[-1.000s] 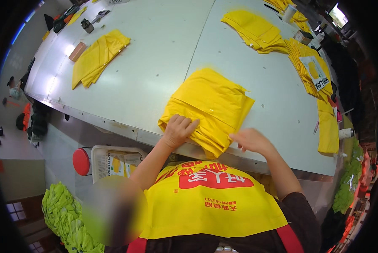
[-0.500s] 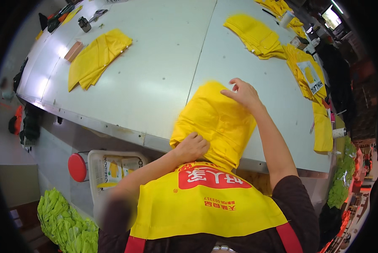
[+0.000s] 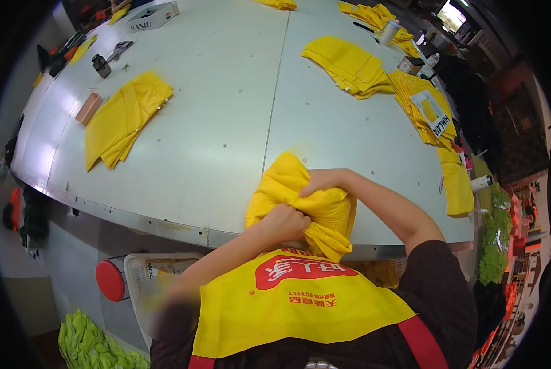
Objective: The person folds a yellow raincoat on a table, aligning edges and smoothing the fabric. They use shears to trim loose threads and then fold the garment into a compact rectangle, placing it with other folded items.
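Note:
A bunched yellow cloth piece (image 3: 278, 184) lies at the table's near edge, in front of the yellow apron (image 3: 312, 313) on my chest. Closed on its near side is my left hand (image 3: 286, 222), its fingers curled into the folds. My right hand (image 3: 322, 181) pinches the cloth a little farther away, thumb pointing in toward the left hand. Between and below the two hands the cloth is gathered, and a loose end hangs toward me. Some fingertips are hidden in the fabric.
Folded yellow stacks lie on the pale table (image 3: 208, 123): one at left (image 3: 128, 117), one at far right (image 3: 349, 64), another (image 3: 420, 104) beside it. A pink box (image 3: 89, 108) and dark bottle (image 3: 101, 66) stand at left. Below the edge are a red stool (image 3: 110, 280) and white basket (image 3: 135, 304).
My right hand has come down from above the cloth and now grips it close to my left hand. The cloth is more bunched and its far side is folded toward me. The view has shifted.

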`<state>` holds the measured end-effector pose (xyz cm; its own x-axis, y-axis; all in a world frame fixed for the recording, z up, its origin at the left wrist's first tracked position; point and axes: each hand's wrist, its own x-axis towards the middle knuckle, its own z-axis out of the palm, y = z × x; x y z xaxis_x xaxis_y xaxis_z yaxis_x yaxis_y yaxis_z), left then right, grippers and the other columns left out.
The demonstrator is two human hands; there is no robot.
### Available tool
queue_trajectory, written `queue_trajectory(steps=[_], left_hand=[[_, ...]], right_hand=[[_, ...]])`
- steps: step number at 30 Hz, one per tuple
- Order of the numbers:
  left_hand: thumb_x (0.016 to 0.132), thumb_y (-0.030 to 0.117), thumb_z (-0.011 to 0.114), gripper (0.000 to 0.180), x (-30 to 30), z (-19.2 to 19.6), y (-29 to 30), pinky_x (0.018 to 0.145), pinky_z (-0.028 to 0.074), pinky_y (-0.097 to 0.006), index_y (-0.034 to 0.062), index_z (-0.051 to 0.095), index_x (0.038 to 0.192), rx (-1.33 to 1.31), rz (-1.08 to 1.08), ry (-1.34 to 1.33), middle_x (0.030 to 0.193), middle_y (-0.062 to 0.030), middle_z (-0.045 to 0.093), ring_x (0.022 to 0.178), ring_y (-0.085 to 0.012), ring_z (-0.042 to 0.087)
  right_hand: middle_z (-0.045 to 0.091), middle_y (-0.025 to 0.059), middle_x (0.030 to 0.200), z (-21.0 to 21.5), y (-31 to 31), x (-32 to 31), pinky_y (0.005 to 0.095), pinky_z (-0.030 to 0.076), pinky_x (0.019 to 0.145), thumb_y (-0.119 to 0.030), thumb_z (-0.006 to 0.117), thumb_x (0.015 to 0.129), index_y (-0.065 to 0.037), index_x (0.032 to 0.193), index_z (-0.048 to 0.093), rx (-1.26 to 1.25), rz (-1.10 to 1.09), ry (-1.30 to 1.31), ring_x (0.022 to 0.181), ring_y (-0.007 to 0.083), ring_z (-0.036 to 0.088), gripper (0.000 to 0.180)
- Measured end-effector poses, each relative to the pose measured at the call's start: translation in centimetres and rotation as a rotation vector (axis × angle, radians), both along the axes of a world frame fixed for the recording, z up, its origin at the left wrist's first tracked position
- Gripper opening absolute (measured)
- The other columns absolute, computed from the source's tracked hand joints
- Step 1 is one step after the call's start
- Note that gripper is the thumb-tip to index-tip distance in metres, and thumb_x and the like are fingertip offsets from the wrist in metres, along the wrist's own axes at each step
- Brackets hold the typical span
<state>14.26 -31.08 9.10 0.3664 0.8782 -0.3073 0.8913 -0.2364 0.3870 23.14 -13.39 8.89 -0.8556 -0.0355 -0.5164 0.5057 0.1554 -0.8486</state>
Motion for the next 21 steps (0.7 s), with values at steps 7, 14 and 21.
queue_trajectory(steps=[7, 14, 21], left_hand=[[0.068, 0.030, 0.064, 0.026, -3.1, -7.5, 1.6, 0.072, 0.048, -0.039, 0.0108, 0.066, 0.085, 0.361, 0.087, -0.546, 0.085, -0.0130, 0.063, 0.082, -0.0317, 0.060], [0.075, 0.022, 0.064, 0.030, -5.7, -4.3, 2.4, 0.078, 0.047, -0.032, 0.0047, 0.063, 0.100, -0.221, 0.021, -0.802, 0.091, -0.0123, 0.065, 0.084, -0.0242, 0.061], [0.082, 0.025, 0.061, 0.028, -31.0, -4.6, 4.7, 0.078, 0.048, -0.034, 0.0070, 0.062, 0.103, 0.561, 1.197, -0.529, 0.094, -0.0112, 0.066, 0.084, -0.0260, 0.062]], right_hand=[[0.060, 0.0247, 0.101, 3.0, -5.3, 1.2, 0.0414, 0.046, 0.081, -0.071, 0.065, 0.052, 0.001, 0.126, 0.036, 0.758, 0.081, -0.055, 0.091, 0.0406, 0.058, 0.108], [0.057, 0.0181, 0.109, 3.9, -7.3, -0.2, 0.0456, 0.035, 0.094, -0.046, 0.075, 0.052, -0.007, 0.123, 0.045, 0.894, 0.287, -0.288, 0.105, 0.0322, 0.053, 0.086], [0.058, 0.0147, 0.111, 1.3, -1.2, 4.8, 0.0339, 0.043, 0.088, -0.018, 0.072, 0.057, -0.004, 0.119, 0.048, 0.486, -0.194, -0.233, 0.104, 0.0305, 0.054, 0.068]])
